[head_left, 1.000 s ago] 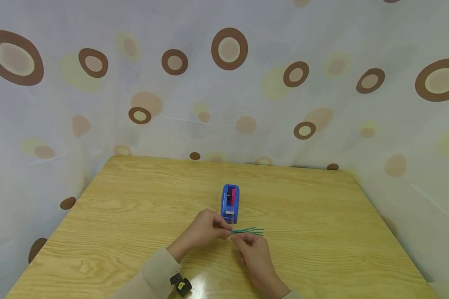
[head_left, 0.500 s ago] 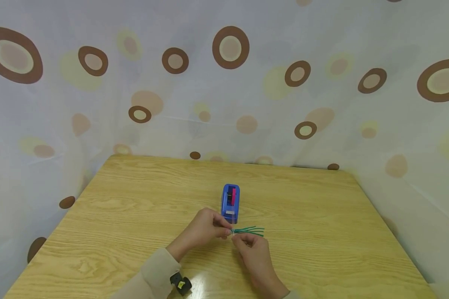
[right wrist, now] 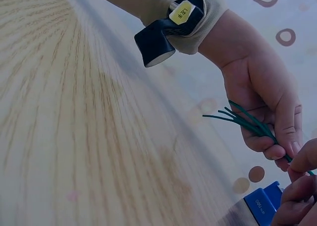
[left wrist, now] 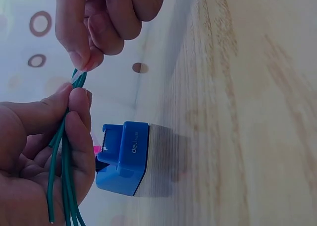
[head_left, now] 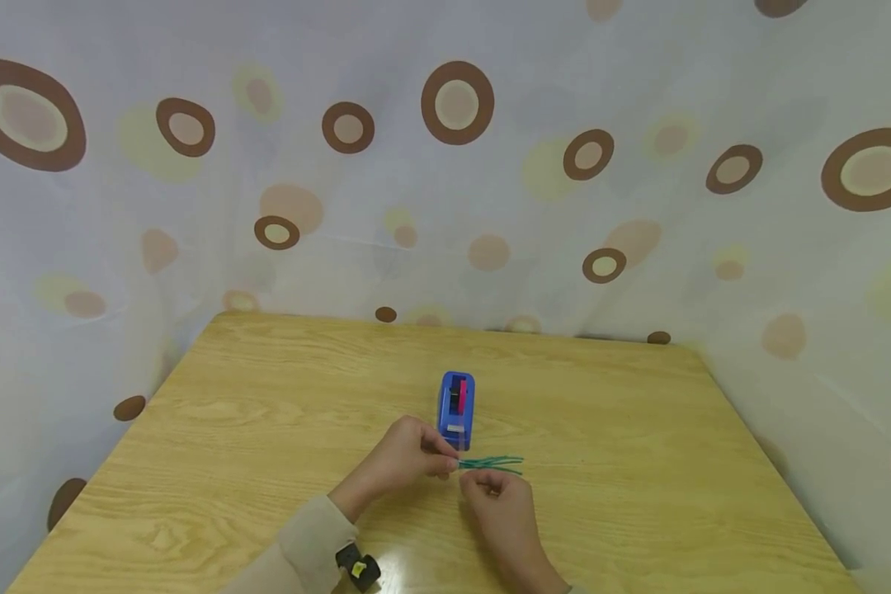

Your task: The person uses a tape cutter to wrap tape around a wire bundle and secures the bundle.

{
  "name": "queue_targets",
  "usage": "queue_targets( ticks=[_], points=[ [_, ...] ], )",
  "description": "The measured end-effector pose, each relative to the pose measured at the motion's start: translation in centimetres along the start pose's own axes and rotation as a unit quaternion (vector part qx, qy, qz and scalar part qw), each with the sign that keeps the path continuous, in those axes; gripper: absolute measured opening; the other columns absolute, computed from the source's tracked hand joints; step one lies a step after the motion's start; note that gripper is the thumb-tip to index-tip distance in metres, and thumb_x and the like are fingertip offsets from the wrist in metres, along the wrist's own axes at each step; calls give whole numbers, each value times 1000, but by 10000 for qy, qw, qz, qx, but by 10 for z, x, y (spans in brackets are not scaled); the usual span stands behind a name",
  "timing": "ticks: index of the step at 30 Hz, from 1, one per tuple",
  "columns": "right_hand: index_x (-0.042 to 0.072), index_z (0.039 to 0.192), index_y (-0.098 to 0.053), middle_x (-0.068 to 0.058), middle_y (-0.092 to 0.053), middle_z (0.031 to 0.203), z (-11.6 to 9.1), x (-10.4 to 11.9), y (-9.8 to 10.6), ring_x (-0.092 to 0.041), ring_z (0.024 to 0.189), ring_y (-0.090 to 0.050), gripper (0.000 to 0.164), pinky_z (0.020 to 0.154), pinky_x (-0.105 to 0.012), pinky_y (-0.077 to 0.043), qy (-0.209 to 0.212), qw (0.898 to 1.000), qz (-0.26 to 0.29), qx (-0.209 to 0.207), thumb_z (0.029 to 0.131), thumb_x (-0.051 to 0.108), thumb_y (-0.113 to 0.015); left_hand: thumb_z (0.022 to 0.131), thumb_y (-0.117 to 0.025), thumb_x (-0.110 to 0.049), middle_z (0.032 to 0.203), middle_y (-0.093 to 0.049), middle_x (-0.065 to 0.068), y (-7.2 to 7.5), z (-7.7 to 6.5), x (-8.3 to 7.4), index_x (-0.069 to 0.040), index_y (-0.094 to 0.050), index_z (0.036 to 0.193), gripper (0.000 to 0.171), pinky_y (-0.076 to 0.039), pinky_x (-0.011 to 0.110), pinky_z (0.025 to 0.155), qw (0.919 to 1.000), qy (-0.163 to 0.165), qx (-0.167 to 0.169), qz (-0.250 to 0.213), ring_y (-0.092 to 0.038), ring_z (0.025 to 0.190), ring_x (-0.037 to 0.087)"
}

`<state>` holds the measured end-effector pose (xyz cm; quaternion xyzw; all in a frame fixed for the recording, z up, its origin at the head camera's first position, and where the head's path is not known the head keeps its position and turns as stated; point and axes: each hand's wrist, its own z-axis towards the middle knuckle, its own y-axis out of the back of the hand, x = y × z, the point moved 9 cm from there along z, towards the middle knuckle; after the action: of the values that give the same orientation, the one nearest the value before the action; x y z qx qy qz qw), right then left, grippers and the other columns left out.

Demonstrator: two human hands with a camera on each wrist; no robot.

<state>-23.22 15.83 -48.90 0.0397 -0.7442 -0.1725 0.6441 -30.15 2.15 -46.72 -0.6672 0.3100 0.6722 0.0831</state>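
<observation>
My left hand (head_left: 408, 452) pinches a bundle of thin green wires (head_left: 499, 464) between thumb and fingers, in front of the tape dispenser. The loose ends fan out to the right in the head view and run down across the palm in the left wrist view. A small whitish strip of clear tape (left wrist: 78, 77) lies across the bundle just beyond the left fingertips. My right hand (head_left: 501, 505) has its thumb and forefinger pressed together at that strip, its other fingers curled in. In the right wrist view, the right fingers (right wrist: 299, 186) partly cover the wires.
A blue tape dispenser (head_left: 456, 441) with a pink core (head_left: 463, 398) stands on the wooden table (head_left: 609, 412), right behind the hands. A black wrist camera (head_left: 358, 568) is strapped at the left sleeve. A patterned curtain (head_left: 490, 206) surrounds the table's back and sides.
The right hand has drawn slightly down, away from the wires, opening a small gap in the head view. The left hand keeps its pinch; the head view has tilted a little.
</observation>
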Motion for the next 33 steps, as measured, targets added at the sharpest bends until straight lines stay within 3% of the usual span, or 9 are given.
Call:
queue_targets(
  ticks=[16, 26, 33],
  points=[
    [1, 95, -74, -3, -66, 87, 0, -5, -2, -15, 76, -53, 16, 58, -22, -45, -145, 9998, 16, 138, 90, 16, -70, 86, -78, -13, 74, -71, 2, -1, 1, 1, -9, -78, 84, 5, -54, 29, 64, 9999, 9, 33, -122, -66, 69, 15],
    [1, 92, -75, -4, -67, 87, -1, -3, -1, -15, 78, -54, 15, 62, -23, -46, -22, 10000, 23, 65, 88, 15, -71, 86, -78, -13, 76, -71, 3, 2, 1, 0, -8, -77, 84, 5, -54, 30, 64, 9996, -1, 10, -290, -67, 70, 16],
    [4, 96, -76, -3, -67, 90, -3, -2, 3, -16, 82, -54, 15, 62, -23, -46, -192, 9998, -22, 55, 90, 17, -70, 86, -78, -15, 75, -71, 2, 3, 1, 1, -9, -78, 84, 6, -52, 30, 64, 9998, 29, 53, -206, -66, 70, 16]
  ],
)
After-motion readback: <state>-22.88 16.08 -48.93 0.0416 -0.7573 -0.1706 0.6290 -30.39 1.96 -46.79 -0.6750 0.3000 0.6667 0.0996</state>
